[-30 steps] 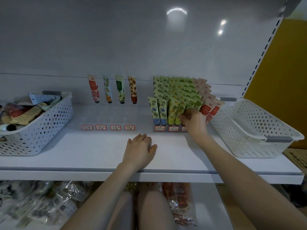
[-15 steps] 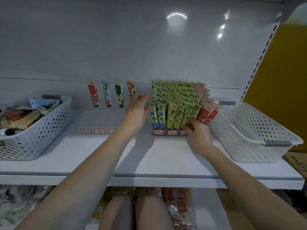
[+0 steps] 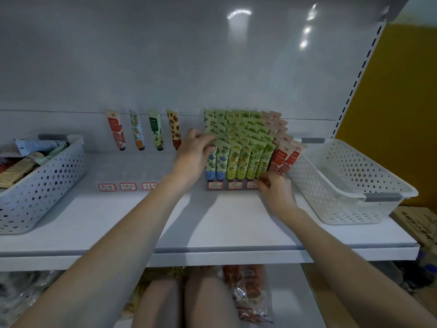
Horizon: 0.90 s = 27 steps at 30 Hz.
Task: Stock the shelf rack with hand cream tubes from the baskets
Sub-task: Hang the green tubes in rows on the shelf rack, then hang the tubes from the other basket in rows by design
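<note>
A white metal shelf (image 3: 212,228), grey back panel (image 3: 165,67). Centre: the grey rack (image 3: 225,188), crammed with green, yellow and red hand cream tubes (image 3: 243,152); its red-bordered labels (image 3: 215,185) are too blurry to read. My left hand (image 3: 192,153) curls around tubes at its left edge. My right hand (image 3: 275,191) curls at its front right corner, hold unclear. Left of it, a white perforated basket (image 3: 47,183) holds mixed tubes (image 3: 21,164); right, a second white basket (image 3: 343,183).
</note>
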Tool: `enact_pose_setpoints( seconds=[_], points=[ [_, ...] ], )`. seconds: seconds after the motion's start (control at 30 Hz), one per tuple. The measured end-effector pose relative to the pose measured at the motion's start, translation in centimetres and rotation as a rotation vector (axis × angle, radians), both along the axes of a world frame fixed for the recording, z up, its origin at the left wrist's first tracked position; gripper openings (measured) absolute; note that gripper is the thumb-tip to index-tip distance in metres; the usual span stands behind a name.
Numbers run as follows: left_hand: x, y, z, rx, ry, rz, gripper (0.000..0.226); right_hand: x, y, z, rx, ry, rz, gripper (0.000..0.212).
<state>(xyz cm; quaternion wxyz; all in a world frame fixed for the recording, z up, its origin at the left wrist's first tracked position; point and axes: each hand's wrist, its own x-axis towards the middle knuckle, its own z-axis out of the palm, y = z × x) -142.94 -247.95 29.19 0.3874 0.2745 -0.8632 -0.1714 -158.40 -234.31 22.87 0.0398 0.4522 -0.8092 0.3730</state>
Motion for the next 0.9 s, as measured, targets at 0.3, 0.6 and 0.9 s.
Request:
enact_pose_setpoints(
  seconds=[0.3,0.6,0.9],
  points=[
    [1.0,0.4,-0.6,-0.127,-0.01,0.087,0.041,0.4,0.4,0.4,0.055,0.045,-0.002,0.018],
    [6.3,3.3,-2.3,-0.28,-0.202,0.094,0.022,2.7,1.1,1.8,0.21,0.159,0.1,0.018],
    [16.2,6.6,-2.9,-0.339,-0.501,0.284,0.032,9.3,0.8,4.3,0.268,0.185,0.254,0.016]
  ],
)
